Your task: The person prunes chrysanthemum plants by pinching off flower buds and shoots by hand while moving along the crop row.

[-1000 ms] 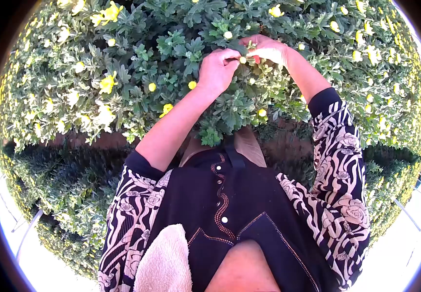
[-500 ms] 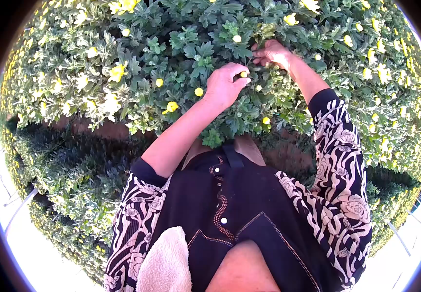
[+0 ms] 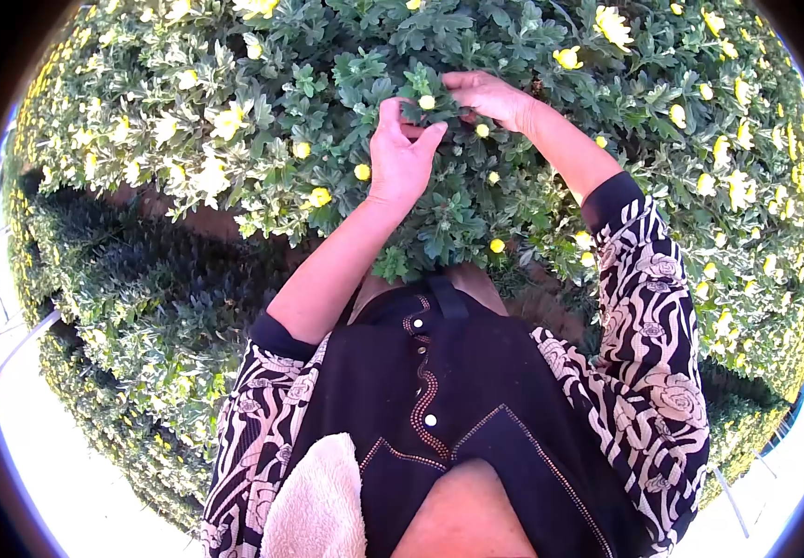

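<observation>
Chrysanthemum plants with green leaves and yellow blooms fill the upper view. A pale yellow chrysanthemum bud (image 3: 427, 102) stands on a leafy shoot between my two hands. My left hand (image 3: 400, 158) is curved around the shoot's near left side, thumb and forefinger apart; leaves hide some of its fingertips. From the right, my right hand (image 3: 493, 100) reaches in behind the bud, fingers stretched out and their tips partly lost among leaves. Just below that hand is another yellow bud (image 3: 482, 130).
More yellow flowers (image 3: 319, 197) and an open bloom (image 3: 612, 28) surround the hands. A shaded furrow (image 3: 207, 223) runs between this plant row and the one behind me. A pale fleecy cloth (image 3: 316, 502) hangs at my front.
My left hand has moved up and left, away from the bud it was pinching, and its thumb has spread from the forefinger. My right hand has shifted left towards it.
</observation>
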A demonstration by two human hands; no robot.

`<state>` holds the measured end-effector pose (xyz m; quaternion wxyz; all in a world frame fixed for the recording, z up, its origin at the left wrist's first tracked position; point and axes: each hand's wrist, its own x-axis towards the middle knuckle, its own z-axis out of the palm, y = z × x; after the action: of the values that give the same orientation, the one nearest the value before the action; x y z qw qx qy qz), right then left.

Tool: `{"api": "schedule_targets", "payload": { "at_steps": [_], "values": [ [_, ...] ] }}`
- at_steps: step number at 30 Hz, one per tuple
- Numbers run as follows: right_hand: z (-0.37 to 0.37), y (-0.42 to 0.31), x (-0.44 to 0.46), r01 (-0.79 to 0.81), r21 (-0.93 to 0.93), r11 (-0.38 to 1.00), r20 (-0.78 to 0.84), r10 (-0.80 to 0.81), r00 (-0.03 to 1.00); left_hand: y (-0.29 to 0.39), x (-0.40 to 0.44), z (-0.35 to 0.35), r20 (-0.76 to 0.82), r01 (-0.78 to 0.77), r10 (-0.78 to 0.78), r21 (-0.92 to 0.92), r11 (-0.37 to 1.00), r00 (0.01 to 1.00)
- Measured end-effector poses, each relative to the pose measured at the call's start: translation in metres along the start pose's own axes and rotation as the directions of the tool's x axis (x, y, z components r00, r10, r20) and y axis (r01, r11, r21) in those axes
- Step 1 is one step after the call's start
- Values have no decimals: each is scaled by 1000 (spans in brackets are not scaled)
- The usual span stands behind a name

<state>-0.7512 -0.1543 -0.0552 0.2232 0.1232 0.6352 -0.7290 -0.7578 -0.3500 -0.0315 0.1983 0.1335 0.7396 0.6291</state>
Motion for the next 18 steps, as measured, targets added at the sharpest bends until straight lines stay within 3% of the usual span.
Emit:
{"api": "schedule_targets", "payload": {
  "at_steps": [3, 5, 8, 10, 12, 13, 14, 15, 16, 17, 18],
  "values": [
    [-3, 4, 5, -15, -47, 999, 66, 19, 998, -13, 9, 1, -24, -100, 102, 56, 993, 995],
    [-5, 13, 5, -1, -10, 1000, -11, 1, 1000, -16, 8, 3, -48, -119, 134, 231, 966, 990],
    [-11, 25, 15, 51, 151, 987, -95, -37, 995, -22, 5, 5, -93, -130, 139, 100, 987, 986],
    [-20, 35, 26, 59, 131, 990, -147, -39, 988, -22, 1, 5, -51, -80, 80, 11, 997, 995],
    [-23, 39, 32, -85, -168, 982, -292, 33, 956, -24, -4, 6, -4, -24, 24, -75, 997, 1000],
    [-31, 58, 45, -79, -302, 950, -325, -25, 945, -26, -8, 7, 12, -93, 93, -12, 996, 996],
    [-35, 59, 43, -80, -303, 950, -318, -22, 948, -28, -12, 9, 32, -161, 159, 52, 986, 987],
    [-38, 61, 41, -117, -649, 752, -404, -211, 890, -28, -18, 11, 24, -167, 166, 59, 984, 986],
    [-39, 63, 43, -204, -878, 434, -397, -419, 817, -31, -23, 10, 60, -141, 139, 44, 989, 989],
    [-27, 35, 34, -277, -533, 800, -451, 9, 892, -30, -27, 9, 93, -143, 142, 9, 990, 986],
    [-21, 26, 33, -273, -540, 796, -441, 9, 898, -27, -33, 7, 123, -141, 143, -26, 990, 982]
  ]
}}
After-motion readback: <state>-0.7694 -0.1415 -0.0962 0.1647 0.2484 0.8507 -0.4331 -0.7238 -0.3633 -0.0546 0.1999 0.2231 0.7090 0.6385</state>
